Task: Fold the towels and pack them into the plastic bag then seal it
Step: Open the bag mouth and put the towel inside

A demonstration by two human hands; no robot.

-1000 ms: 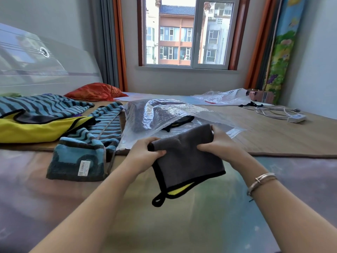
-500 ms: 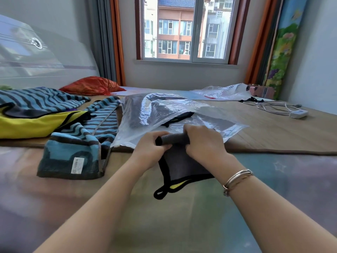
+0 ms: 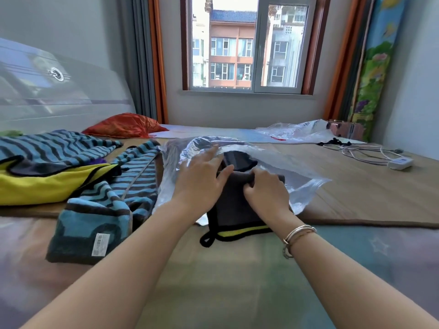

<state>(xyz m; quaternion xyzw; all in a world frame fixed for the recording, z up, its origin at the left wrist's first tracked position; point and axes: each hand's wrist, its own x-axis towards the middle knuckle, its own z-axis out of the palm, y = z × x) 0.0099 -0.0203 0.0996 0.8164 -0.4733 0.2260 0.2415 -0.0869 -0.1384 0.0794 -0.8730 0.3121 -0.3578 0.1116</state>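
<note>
While the right hand (image 3: pixel 266 191) pinches the folded grey towel (image 3: pixel 234 207) at the plastic bag (image 3: pixel 297 176) mouth, the left hand (image 3: pixel 202 174), fingers spread, lifts its flap; striped towels (image 3: pixel 99 205) left of it remain unpacked, bag unsealed.

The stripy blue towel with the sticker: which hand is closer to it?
Left. The left hand is beside the striped blue towel, holding up the plastic bag. The right hand is farther away, gripping the grey towel.
</note>
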